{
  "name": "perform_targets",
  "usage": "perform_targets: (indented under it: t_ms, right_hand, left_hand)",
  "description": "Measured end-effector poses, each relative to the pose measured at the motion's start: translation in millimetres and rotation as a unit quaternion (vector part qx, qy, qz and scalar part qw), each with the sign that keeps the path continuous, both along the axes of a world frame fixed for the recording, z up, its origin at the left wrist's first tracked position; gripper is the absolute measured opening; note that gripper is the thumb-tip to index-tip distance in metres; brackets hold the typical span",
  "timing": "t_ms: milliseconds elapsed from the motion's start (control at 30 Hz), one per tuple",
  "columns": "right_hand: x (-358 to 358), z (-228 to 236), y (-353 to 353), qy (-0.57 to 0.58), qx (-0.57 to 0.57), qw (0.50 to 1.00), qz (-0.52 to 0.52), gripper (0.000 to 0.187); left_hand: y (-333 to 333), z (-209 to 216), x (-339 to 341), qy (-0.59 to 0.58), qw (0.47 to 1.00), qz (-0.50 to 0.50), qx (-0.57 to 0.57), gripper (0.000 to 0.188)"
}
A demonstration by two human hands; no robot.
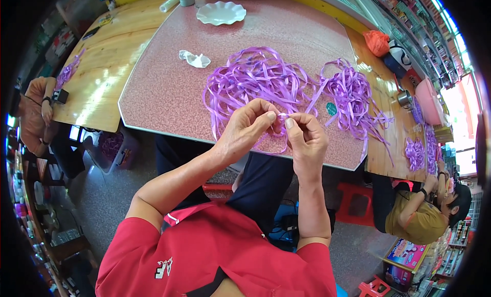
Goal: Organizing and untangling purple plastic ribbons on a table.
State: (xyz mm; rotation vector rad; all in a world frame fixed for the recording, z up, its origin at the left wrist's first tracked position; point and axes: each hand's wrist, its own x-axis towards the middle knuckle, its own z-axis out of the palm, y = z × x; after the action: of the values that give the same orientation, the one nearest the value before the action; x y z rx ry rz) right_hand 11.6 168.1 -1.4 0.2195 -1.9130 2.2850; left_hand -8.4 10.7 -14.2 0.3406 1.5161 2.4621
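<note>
Just over the near edge of the pink speckled table, my two hands meet, each with thumb and forefinger pinched on a purple ribbon. My left hand comes in from the left and my right hand from the right, their fingertips almost touching. The short piece between the fingertips is too small to make out in detail. Right behind my hands lies a big tangled heap of purple ribbon. A second, looser ribbon heap sits to its right, its ends trailing toward the table's right side.
A scalloped white plate stands at the far side, with crumpled white paper nearer. A green round piece lies between the heaps. One person sits at left, another at right. A red stool stands below.
</note>
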Motion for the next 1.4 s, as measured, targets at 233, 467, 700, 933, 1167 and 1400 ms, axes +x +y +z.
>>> perform_targets:
  t_ms: [233,467,700,933,1167,1400]
  right_hand:
    - [-2.6,-4.0,-0.2,0.009,-0.014,0.999,-0.031,0.008]
    - [-6.9,-3.8,11.9,-0.135,-0.201,0.964,0.107,0.009]
    - [-10.7,-7.2,14.6,-0.072,-0.014,0.989,0.131,0.008]
    - [-10.0,-9.0,4.1,-0.062,0.018,0.996,0.055,0.014]
    - [-7.5,-4.7,13.1,-0.094,-0.055,0.987,0.122,0.012]
    - [-9.2,-7.4,13.1,-0.065,-0.102,0.989,0.086,0.012]
  left_hand:
    - [3.0,-7.0,5.2,0.051,0.996,0.004,-0.068,0.020]
    - [-5.4,0.3,0.1,-0.001,0.996,-0.083,-0.022,0.017]
    - [-8.2,6.5,-5.6,0.297,0.906,0.055,-0.297,0.012]
    - [-7.1,5.8,-12.5,0.488,0.819,0.117,-0.279,0.020]
    - [-8.5,3.7,-9.4,0.398,0.875,0.106,-0.256,0.015]
    - [-6.6,3.8,-0.5,0.374,0.887,0.103,-0.252,0.013]
